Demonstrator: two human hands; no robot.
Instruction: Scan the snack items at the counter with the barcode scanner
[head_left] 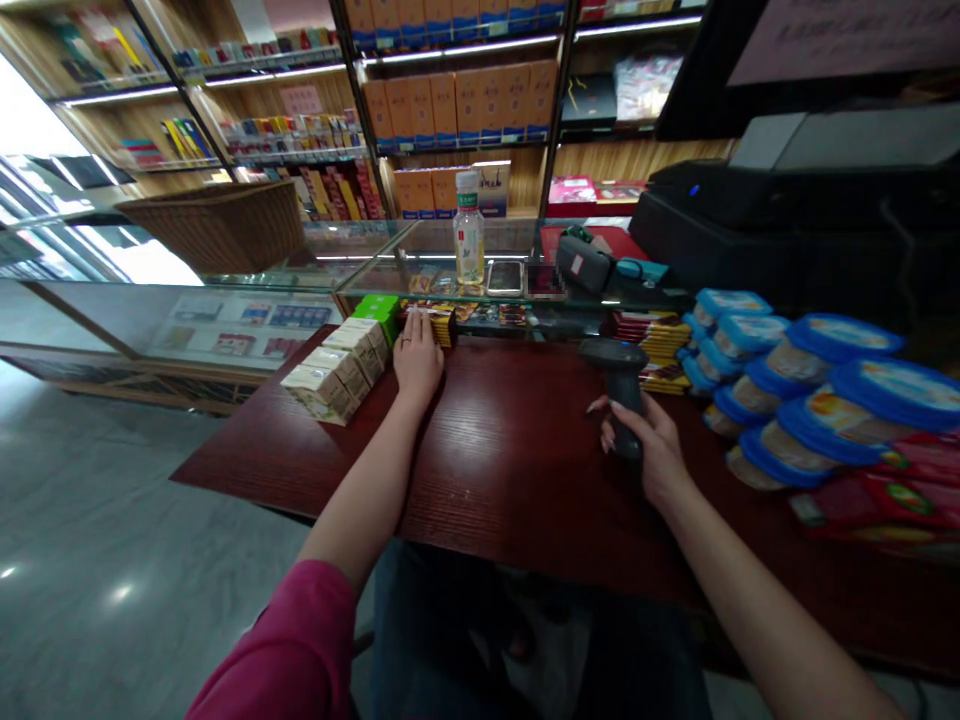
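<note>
My right hand [643,440] is wrapped round the handle of a black barcode scanner [616,365], which stands upright over the dark red wooden counter [510,460]. My left hand [417,358] lies palm down on the counter with its fingers stretched out. Its fingertips touch small dark packets [441,322] at the counter's far edge. Just left of that hand is a row of beige boxes [337,368] ending in a green box [378,308].
Blue-lidded tubs [795,385] and red packets [892,500] are stacked at the right. A black till unit [787,210] stands behind them. A glass display case [450,265] carries a drink bottle [469,230] and phones. A wicker basket [217,222] and stocked shelves are further back.
</note>
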